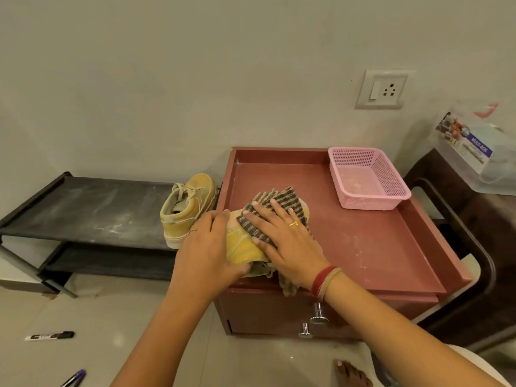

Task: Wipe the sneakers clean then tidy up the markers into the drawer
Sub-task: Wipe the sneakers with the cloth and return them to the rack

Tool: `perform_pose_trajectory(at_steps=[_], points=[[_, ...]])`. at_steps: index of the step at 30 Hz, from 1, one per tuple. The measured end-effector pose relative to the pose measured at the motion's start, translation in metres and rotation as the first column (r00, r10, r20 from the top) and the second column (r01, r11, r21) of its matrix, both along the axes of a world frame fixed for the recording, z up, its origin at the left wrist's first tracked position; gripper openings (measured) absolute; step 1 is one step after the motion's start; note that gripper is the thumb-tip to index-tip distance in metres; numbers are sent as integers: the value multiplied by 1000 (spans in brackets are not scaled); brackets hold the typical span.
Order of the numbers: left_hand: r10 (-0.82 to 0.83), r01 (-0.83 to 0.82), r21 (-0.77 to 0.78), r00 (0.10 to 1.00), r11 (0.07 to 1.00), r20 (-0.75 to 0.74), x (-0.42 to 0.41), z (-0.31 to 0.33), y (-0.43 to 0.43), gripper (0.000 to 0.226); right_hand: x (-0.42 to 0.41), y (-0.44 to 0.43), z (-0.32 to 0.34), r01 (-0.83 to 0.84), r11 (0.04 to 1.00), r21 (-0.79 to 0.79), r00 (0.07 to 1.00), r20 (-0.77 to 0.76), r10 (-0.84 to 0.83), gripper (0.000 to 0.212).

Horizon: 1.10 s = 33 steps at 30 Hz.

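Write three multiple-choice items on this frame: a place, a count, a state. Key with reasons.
1. Where is the pink basket? A. floor B. drawer C. red cabinet top
2. How many sneakers show? A. two B. one C. four
3. The right hand is? A. idle B. pressing the striped cloth down C. gripping a marker

1 C: it sits at the top's far corner. 2 A: held sneaker on the cabinet, second sneaker on the black rack. 3 B: flat fingers on the cloth.

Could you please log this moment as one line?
left hand: holds sneaker | right hand: presses striped cloth on it | marker: on floor | drawer: shut
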<state>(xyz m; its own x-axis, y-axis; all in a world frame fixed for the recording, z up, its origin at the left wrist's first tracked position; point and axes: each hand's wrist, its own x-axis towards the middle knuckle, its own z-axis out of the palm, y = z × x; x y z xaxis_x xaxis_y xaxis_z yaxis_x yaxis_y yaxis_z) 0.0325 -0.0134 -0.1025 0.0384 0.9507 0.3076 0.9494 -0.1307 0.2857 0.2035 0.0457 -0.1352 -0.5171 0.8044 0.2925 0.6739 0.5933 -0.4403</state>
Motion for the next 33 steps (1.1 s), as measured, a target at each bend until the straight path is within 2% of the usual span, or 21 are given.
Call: perform_pose_trajectory(at_steps=[1,3,5,8,9,11,13,16,17,19,20,21,24,25,27,28,29,31,33], points=[[-4,4,3,1000,1000,0,0,0,0,90,1,5,-4,8,1000,14,1000,18,-8,52],[3,-3,-2,1000,1000,10,-1,1,0,91,7,16,-1,160,983,-95,972,-157,-173,55],[4,-4,-6,1000,1000,12,0,1,0,91,12,19,1,208,963,-171,946,-215,-242,50],[-2,2,-5,1000,1000,16,0,1,2,91,8,9,-1,29,996,-81,989,-140,-40,49],[1,-1,-4,1000,1000,20,-1,1,2,91,9,10,-3,20,996,-83,988,-151,-33,49],[9,-9,-2,1000,1000,28,-1,2,2,91,13,19,-1,155,968,-196,946,-254,-203,48],[12,-12,-2,1000,1000,28,-1,2,1,92,16,21,-1,237,938,-253,920,-252,-300,48],[10,-9,-4,999,1000,32,-1,2,2,92,11,14,-5,87,982,-170,971,-206,-121,45],[12,-12,-6,999,1000,35,0,2,2,92,11,16,-7,91,980,-178,961,-241,-133,45],[15,-15,-5,999,1000,36,-1,2,3,92,12,23,-4,205,945,-255,892,-349,-288,49],[16,-15,-6,999,1000,34,0,2,3,92,12,24,-3,247,929,-274,875,-349,-335,50],[14,-14,-8,999,1000,31,0,2,3,92,11,22,-3,249,933,-261,892,-313,-326,50],[15,-15,-11,999,1000,43,0,2,4,93,7,17,-5,93,977,-194,959,-245,-140,45],[19,-19,-11,999,1000,50,0,2,4,93,8,19,-6,93,976,-198,947,-285,-148,43],[25,-24,-7,998,1000,55,-1,2,4,94,10,28,-4,207,942,-265,860,-409,-304,42],[25,-24,-10,998,1000,51,-1,2,3,94,12,30,-3,252,926,-282,833,-424,-356,43],[24,-23,-14,999,1000,46,-1,2,2,94,12,29,-2,256,928,-270,846,-402,-350,44],[24,-24,-15,999,1000,48,-1,2,3,94,10,24,-3,173,960,-220,922,-306,-237,46],[26,-26,-14,998,1000,52,-1,2,4,94,10,26,-5,159,958,-237,914,-331,-233,46]])
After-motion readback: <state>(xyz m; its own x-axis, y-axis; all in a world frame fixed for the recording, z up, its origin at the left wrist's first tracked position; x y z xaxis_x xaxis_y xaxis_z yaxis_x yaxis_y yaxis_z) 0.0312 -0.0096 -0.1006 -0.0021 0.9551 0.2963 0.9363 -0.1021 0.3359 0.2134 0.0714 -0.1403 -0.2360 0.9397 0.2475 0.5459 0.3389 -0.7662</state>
